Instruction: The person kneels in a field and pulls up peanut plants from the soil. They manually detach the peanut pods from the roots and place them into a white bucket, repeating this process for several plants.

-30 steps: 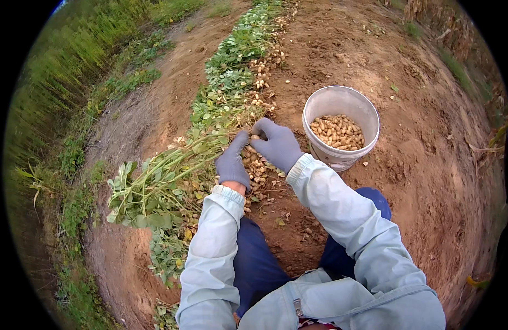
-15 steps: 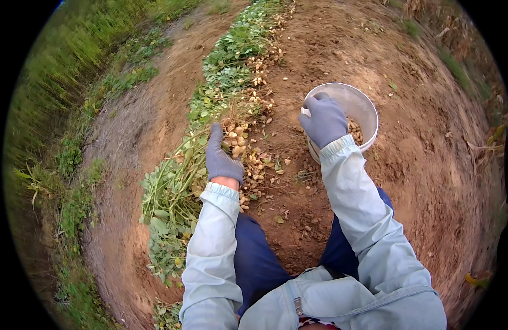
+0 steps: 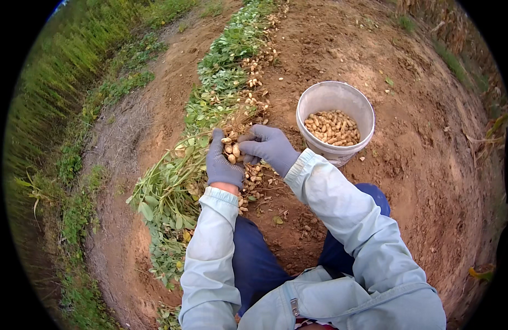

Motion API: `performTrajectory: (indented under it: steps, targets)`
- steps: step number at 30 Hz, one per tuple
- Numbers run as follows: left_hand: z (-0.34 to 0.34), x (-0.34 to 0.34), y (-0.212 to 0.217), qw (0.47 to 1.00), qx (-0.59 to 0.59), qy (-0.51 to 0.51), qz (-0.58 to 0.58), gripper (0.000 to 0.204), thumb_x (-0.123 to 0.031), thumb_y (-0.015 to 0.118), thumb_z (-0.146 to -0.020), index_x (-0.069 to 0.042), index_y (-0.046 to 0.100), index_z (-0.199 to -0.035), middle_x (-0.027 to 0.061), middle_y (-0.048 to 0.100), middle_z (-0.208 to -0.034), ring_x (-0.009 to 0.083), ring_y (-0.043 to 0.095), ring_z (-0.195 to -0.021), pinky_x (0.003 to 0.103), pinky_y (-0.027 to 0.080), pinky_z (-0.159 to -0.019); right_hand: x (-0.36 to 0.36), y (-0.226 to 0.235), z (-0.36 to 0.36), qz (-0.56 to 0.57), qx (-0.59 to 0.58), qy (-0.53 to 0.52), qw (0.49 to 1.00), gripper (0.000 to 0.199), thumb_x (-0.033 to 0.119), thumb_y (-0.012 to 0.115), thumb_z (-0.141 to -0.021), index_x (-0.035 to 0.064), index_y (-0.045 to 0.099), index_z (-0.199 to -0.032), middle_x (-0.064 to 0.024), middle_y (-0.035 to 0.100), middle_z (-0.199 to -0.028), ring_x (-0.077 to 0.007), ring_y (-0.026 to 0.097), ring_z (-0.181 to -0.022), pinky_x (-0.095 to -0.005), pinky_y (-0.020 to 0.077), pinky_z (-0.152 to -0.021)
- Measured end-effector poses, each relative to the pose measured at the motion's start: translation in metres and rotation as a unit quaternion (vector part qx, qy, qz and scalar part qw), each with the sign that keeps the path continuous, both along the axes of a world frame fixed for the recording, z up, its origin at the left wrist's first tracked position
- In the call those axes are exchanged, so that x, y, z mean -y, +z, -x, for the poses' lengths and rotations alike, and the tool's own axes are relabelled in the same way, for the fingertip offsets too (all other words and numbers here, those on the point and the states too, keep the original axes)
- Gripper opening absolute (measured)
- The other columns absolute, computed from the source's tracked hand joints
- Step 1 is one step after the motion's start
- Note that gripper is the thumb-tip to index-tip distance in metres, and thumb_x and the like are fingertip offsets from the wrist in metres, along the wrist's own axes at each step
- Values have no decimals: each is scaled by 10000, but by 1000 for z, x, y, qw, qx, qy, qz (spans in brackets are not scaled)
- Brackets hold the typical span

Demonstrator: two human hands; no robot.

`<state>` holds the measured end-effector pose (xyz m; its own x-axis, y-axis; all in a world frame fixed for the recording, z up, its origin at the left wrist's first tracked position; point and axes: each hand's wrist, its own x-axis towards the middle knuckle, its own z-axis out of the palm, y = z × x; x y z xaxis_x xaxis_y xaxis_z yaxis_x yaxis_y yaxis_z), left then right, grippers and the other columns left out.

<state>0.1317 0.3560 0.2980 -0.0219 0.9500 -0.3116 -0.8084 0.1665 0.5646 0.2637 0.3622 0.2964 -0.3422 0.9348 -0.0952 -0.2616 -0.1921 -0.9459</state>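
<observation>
My left hand (image 3: 223, 165), in a grey glove, is closed around the root end of a peanut plant, with a cluster of pale peanuts (image 3: 231, 149) showing beside the thumb. From the right, my right hand (image 3: 272, 147), gloved alike, reaches to that cluster with its fingers bent and pinched against the pods. Just what its fingertips grip is partly hidden. The plant's green stems and leaves (image 3: 168, 190) trail down to the left of my left forearm. A whitish bucket (image 3: 364, 104), partly filled with loose peanuts (image 3: 332, 127), stands upright on the soil beyond my right hand.
A row of pulled peanut plants (image 3: 223, 74) runs away from me, pods along its right side. Reddish-brown soil (image 3: 419, 148) spreads to the right. Tall green weeds (image 3: 61, 82) line the left edge, and dry stalks (image 3: 430, 16) stand at the far right.
My right hand has moved left from over the bucket to the peanut cluster, uncovering the peanuts inside the bucket. My left hand keeps its hold in nearly the same place.
</observation>
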Motion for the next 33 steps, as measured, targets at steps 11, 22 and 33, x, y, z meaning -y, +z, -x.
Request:
performTrajectory:
  steps: [11, 22, 33]
  targets:
    - [2, -3, -21, 996, -62, -49, -42, 227, -293, 571, -926, -66, 586, -920, 42, 580, -717, 170, 568, -638, 290, 495, -551, -2, 3, 2, 43, -88, -107, 989, 332, 152, 751, -752, -14, 600, -997, -54, 641, -821, -104, 596, -687, -253, 488, -564]
    - [-4, 0, -7, 998, -49, -16, 20, 248, -323, 652, -863, -83, 607, -814, 38, 588, -646, 165, 568, -528, 288, 474, -453, -12, 5, -6, -13, 20, 25, 999, 337, 192, 733, -745, -2, 607, -990, -39, 617, -708, -80, 542, -549, -215, 412, -490]
    - [-8, 0, -11, 983, -176, 11, 45, 253, -325, 635, -877, -100, 592, -772, 36, 568, -634, 180, 560, -509, 291, 461, -424, -18, 0, -10, -61, 90, -7, 994, 283, 106, 628, -727, -15, 580, -978, -55, 571, -634, -109, 526, -494, -251, 406, -440]
